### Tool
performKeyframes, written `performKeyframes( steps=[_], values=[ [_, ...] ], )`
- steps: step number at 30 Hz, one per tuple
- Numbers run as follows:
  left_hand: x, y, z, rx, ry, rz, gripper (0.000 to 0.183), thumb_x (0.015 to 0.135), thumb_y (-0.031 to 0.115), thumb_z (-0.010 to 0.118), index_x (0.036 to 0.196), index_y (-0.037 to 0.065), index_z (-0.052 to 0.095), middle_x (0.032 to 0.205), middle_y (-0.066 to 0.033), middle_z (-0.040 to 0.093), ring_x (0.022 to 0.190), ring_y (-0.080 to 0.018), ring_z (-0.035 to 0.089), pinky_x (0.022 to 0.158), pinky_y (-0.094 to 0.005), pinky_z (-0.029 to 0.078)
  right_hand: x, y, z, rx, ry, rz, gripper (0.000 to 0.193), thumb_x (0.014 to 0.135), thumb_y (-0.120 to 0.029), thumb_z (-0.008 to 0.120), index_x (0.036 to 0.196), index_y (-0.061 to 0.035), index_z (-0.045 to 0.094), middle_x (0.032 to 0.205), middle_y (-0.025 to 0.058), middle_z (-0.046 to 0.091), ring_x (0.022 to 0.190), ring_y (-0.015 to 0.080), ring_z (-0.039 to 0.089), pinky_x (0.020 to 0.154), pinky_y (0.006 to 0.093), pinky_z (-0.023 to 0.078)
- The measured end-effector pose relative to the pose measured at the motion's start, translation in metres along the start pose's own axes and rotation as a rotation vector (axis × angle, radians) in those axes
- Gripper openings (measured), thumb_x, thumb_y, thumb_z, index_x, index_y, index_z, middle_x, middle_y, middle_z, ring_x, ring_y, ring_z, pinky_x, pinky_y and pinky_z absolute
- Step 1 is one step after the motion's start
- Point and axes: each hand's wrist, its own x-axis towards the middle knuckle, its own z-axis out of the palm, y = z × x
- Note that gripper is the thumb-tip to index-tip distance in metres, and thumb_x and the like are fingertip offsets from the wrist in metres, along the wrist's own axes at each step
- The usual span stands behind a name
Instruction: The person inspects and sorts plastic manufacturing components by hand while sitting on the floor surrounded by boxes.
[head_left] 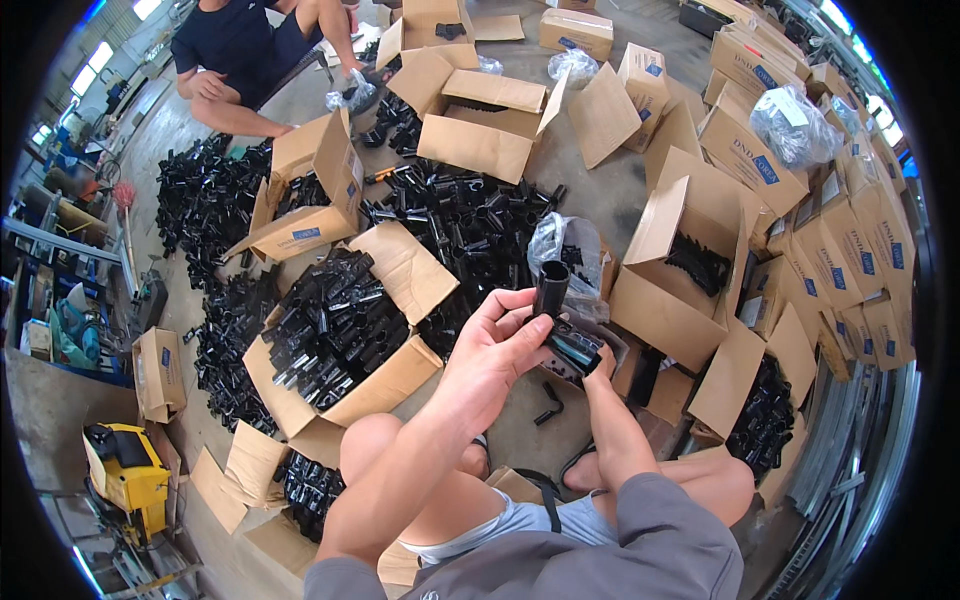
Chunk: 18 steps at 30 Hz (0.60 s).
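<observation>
Upright in front of me is a black tubular pipe fitting (551, 285), pinched by the fingers and thumb of my left hand (500, 340). Just below and to its right, a second black tubular piece (574, 346) lies at a slant; I cannot tell whether the two are joined. My right hand (601, 368) is closed at that piece's right end, its fingers partly hidden. Beneath my hands are an open box (612, 350) with small dark bits and a loose black elbow fitting (548, 403) on the floor.
Heaps of black fittings (450, 215) cover the floor ahead and left. Open cartons of parts stand around: one at left (385, 385), one at right (665, 300). Stacked cartons (840, 240) line the right side, near metal profiles (850, 480). Another person (240, 60) sits at far left.
</observation>
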Motion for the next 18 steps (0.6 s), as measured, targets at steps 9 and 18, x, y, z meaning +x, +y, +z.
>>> performKeyframes(
  steps=[9, 18],
  values=[
    [-0.002, 0.001, -0.001, 0.018, 0.074, 0.106, 0.028, 0.096, 0.005, 0.068, 0.122, 0.010, 0.058, 0.120, -0.0048, 0.065, 0.106, -0.0130, 0.064, 0.090, -0.0311, 0.056, -0.021, -0.082, -0.106, 0.742, 0.301, 0.148, 0.021, 0.082, -0.016, 0.080, 0.090, -0.0013, 0.068, 0.082, 0.0105, 0.073, 0.074, 0.0204, 0.070, 0.074, 0.0366, 0.056],
    [-0.006, -0.003, 0.004, 0.120, 0.158, 0.295, 0.028, 0.092, 0.003, 0.073, 0.116, 0.008, 0.060, 0.117, -0.0033, 0.065, 0.103, -0.0091, 0.062, 0.086, -0.0249, 0.052, -0.076, -0.207, -0.326, 1.617, 0.122, -0.370, 0.012, 0.092, 0.001, 0.071, 0.103, 0.0010, 0.067, 0.099, 0.0100, 0.074, 0.090, 0.0146, 0.070, 0.082, 0.0264, 0.056]
  ],
)
